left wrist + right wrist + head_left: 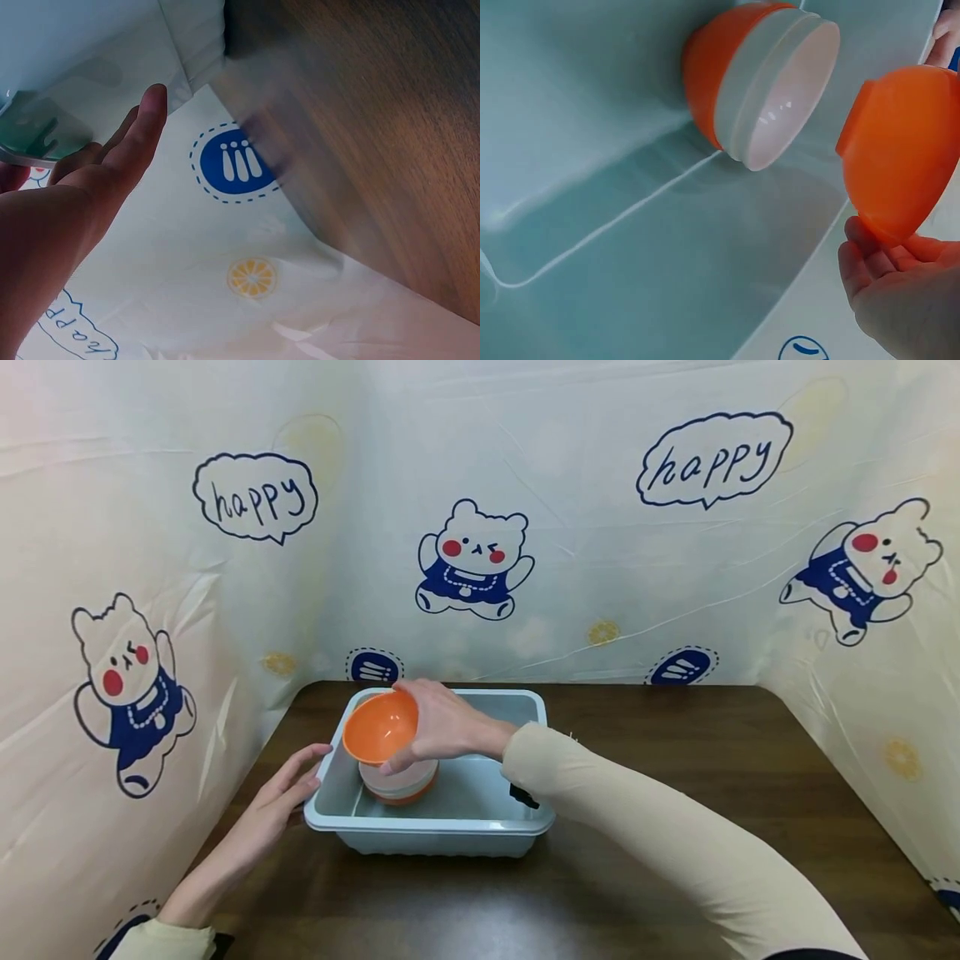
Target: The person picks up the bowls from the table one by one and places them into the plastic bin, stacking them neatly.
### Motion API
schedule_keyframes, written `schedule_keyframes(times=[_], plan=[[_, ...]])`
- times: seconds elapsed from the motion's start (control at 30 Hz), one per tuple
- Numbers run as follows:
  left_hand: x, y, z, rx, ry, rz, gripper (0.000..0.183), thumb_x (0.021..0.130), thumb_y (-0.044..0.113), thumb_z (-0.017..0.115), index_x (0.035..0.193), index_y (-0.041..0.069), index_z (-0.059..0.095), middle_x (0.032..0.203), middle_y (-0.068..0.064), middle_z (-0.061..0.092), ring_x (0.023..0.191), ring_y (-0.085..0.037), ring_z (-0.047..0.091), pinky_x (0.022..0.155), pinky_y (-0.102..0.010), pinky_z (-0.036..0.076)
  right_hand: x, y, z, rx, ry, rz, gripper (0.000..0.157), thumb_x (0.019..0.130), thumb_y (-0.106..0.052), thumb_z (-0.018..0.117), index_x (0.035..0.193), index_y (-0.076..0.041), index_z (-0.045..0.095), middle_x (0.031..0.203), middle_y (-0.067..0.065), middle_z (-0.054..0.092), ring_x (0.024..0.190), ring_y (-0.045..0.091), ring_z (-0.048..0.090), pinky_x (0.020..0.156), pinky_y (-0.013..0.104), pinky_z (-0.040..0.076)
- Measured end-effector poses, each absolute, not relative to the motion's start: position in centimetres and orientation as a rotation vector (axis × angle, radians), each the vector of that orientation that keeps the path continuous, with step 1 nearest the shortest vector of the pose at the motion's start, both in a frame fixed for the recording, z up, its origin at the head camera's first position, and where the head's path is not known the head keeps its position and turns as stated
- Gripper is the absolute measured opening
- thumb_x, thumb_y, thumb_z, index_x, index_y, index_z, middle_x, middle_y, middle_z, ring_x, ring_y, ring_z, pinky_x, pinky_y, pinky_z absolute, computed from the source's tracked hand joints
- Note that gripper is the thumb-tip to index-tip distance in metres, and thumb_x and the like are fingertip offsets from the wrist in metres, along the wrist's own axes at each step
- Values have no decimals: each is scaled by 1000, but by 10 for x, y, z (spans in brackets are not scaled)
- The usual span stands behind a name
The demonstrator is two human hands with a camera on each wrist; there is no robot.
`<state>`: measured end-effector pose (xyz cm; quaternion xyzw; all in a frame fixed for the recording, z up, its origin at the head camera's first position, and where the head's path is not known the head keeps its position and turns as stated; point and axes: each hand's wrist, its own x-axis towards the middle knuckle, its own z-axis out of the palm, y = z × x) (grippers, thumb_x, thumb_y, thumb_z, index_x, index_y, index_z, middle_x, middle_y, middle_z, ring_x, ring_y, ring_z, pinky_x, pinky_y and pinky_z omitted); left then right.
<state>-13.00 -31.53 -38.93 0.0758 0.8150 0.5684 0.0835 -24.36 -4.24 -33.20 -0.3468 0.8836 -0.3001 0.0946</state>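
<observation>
My right hand (450,722) grips an orange bowl (378,728) by its rim, tilted above the left half of a pale blue plastic basin (442,842). Below the held bowl, a nested stack of bowls sits in the basin: pale bowls (791,97) inside another orange bowl (701,79). In the right wrist view the held bowl is apart from that stack, its underside showing. My left hand (279,789) rests at the basin's left rim, and the left wrist view has its fingers (135,142) stretched along the outside wall.
The basin stands on a dark brown wooden table (660,760). Pale cloth (585,560) with printed bears and "happy" bubbles hangs at the back and both sides, close to the basin's far rim.
</observation>
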Motion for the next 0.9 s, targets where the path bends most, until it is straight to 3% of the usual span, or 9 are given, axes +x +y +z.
schedule_keyframes(times=[0.43,0.73,0.9], plan=[[-130,-314,-390,230,2442,1701,53,117,24,35,163,4,18,168,-31,21,146,-52,33,88,-27,52,-251,-46,-345,-1035,2612,-817,109,75,-58,86,161,-10,39,150,3,54,133,21,47,107,41,46],[-130,-314,-390,222,2442,1691,53,116,25,36,163,5,19,167,-31,23,145,-54,34,88,-28,52,-254,-47,-354,-1003,2643,-796,102,74,-57,87,156,-12,46,141,-1,60,126,20,49,102,40,49],[-130,-314,-391,224,2430,1704,53,116,24,36,162,5,19,167,-31,22,145,-54,34,89,-28,53,-257,-47,-361,-1016,2631,-803,106,75,-53,89,160,-10,42,147,2,57,132,22,45,105,41,46]])
